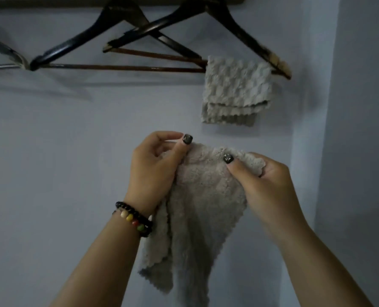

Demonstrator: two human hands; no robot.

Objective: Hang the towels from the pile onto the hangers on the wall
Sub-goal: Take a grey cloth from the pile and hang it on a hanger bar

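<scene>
A grey fluffy towel (201,207) hangs in front of me, held up by its top edge. My left hand (155,167) pinches the upper left part of it and my right hand (261,180) pinches the upper right corner. Above, two dark wooden hangers hang from a rail on the wall: the right hanger (235,25) carries a folded grey towel (237,89) over the right end of its bar, and the left hanger (91,38) has a bare bar. My hands are below both hangers, a little left of the hung towel.
A third, lighter hanger (5,54) shows partly at the far left edge. The pale blue wall (73,151) fills the background, with a corner (330,129) to the right. Beaded bracelets (135,220) circle my left wrist.
</scene>
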